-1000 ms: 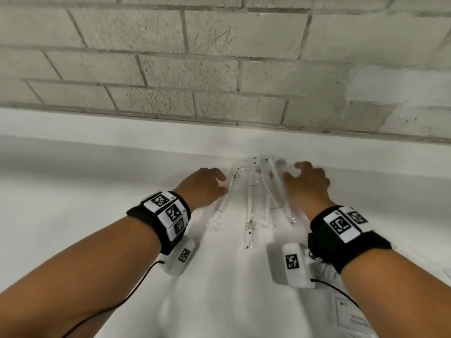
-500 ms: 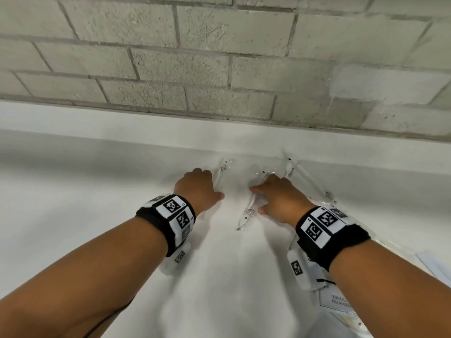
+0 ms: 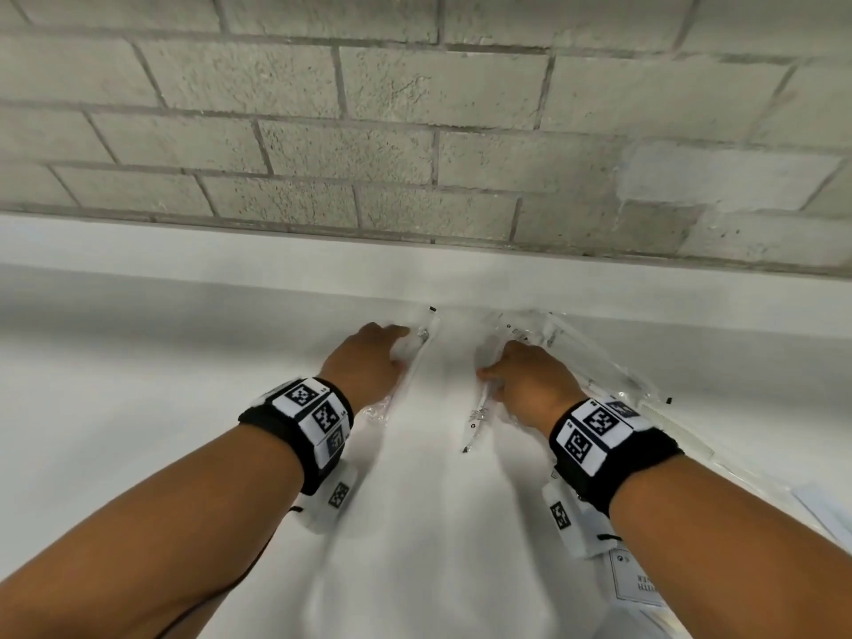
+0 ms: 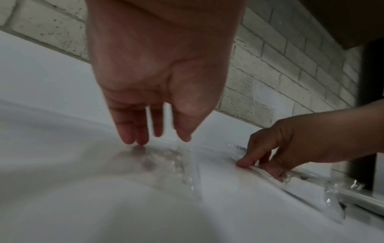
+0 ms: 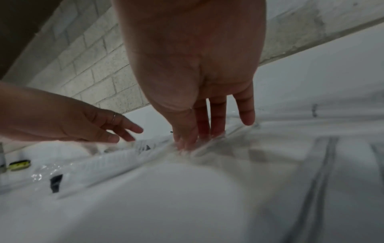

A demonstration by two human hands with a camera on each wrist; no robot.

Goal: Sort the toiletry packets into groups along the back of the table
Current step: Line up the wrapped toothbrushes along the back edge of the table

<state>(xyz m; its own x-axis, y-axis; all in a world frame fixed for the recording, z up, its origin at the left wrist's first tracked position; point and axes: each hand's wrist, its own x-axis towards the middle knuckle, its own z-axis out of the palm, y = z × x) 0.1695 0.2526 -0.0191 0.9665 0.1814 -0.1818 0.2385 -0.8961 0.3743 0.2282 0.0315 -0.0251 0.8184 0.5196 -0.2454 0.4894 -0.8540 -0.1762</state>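
On the white table, close to its back edge, lie several clear toiletry packets. My left hand presses straight fingers on one long packet with a white stick inside; in the left wrist view the fingertips touch its clear film. My right hand rests flat on a second group, with one slim packet poking out from under the thumb. In the right wrist view its fingers lie straight on the crinkled packets. A bare gap separates the two groups.
More clear packets fan out to the right of my right hand, next to a white comb. A printed flat packet lies at the lower right. A grey block wall rises behind the table's raised back ledge.
A second ago the packets lay bunched between my hands. My left hand has slid one packet leftward and my right hand has come left onto the rest, leaving a gap between them.
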